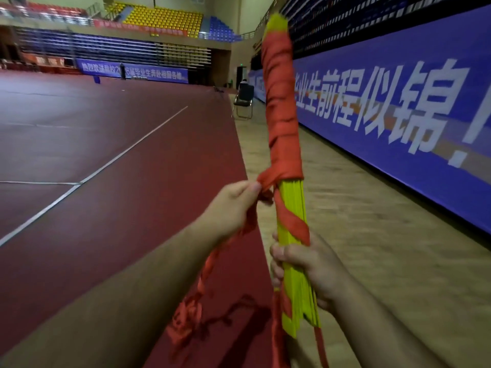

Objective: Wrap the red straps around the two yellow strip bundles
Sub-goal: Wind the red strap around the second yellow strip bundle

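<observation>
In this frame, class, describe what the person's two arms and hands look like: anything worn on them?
Both forearms are bare, with no sleeves in view. The left hand and right hand wear no gloves, and no rings, watch or bracelets show. The fingers are bare with short nails; motion blur hides finer detail.

The strip bundle (291, 208) stands nearly upright in the middle of the view, its top leaning slightly left; the right hand (310, 264) closes around its lower part, with the bundle's bottom end sticking out below that grip; the strap (281, 107) is wound around the bundle's upper length, from just under the top end down to a little above the right hand; the left hand (233, 205) sits just left of the bundle, higher than the right hand, pinching the strap where it leaves the winding; the loose strap hangs down under the left forearm to a heap (186, 314) on the floor (106, 181); a banner wall (398, 115) runs along the right; a chair (243, 102) stands far behind, left of the bundle.
</observation>
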